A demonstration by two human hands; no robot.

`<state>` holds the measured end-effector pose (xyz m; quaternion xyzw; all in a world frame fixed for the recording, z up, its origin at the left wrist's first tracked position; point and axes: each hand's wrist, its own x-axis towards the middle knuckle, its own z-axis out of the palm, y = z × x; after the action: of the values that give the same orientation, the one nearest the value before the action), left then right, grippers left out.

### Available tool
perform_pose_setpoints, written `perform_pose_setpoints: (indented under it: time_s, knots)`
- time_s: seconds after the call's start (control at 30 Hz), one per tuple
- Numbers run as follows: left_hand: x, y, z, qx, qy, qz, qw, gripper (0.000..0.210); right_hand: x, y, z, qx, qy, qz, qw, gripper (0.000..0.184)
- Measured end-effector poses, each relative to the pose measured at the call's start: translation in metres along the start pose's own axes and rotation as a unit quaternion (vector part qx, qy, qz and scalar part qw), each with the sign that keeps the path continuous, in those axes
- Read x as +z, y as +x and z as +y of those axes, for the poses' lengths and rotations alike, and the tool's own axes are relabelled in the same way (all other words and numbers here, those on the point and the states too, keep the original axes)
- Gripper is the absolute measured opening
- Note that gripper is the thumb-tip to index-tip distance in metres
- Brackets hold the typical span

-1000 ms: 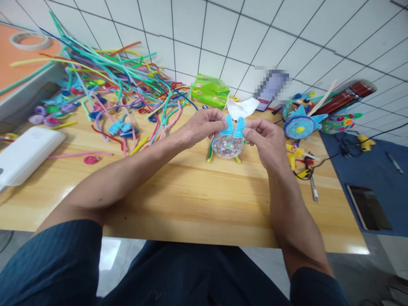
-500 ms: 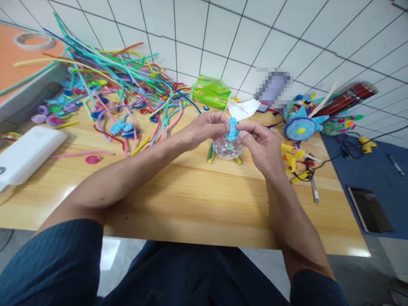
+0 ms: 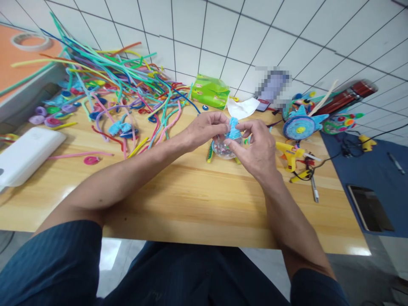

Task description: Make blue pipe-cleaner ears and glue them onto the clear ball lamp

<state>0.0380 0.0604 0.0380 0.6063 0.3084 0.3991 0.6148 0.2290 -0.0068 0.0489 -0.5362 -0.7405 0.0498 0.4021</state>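
Note:
A coiled blue pipe-cleaner piece (image 3: 234,132) stands on top of a clear ball (image 3: 224,149) with glittery bits inside. My left hand (image 3: 208,129) pinches the blue piece from its left side, thumb and fingertips pressed close. On the other side, my right hand (image 3: 257,148) has its index finger at the blue piece and its thumb lower, across the ball's upper right. Under the ball, short green and yellow legs (image 3: 209,154) touch the table. The back of the ball is hidden by my fingers.
Tangled pipe cleaners (image 3: 127,78) cover the back left. A white device (image 3: 32,155) lies at left. Behind the ball are a green tissue pack (image 3: 210,91) and a white tissue (image 3: 244,108). Right of my hands are a yellow glue gun (image 3: 289,154) and a blue round craft (image 3: 299,127).
My right thumb has come down and left from the blue piece onto the ball, spreading away from the index finger. The blue piece shows wider at its base. My left hand stays in place.

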Motion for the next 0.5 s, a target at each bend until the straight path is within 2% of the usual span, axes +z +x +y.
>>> perform_pose_setpoints:
  time_s: [0.13, 0.27, 0.4, 0.5]
  knots:
    - [0.001, -0.001, 0.002, 0.036, 0.036, 0.007, 0.999, 0.010, 0.000, -0.002, -0.003, 0.043, 0.028, 0.020, 0.998, 0.023]
    - [-0.002, 0.001, 0.001, 0.034, 0.039, 0.005, 0.999, 0.010, -0.004, 0.002, 0.006, 0.109, 0.104, 0.042, 0.988, 0.005]
    - [-0.005, 0.006, -0.002, 0.019, 0.029, 0.007, 0.999, 0.010, -0.004, 0.011, 0.030, 0.129, 0.182, 0.048, 0.974, 0.019]
    - [-0.007, 0.010, -0.008, 0.036, 0.047, 0.031, 0.998, 0.013, -0.001, 0.016, 0.048, 0.149, 0.225, 0.048, 0.962, 0.022]
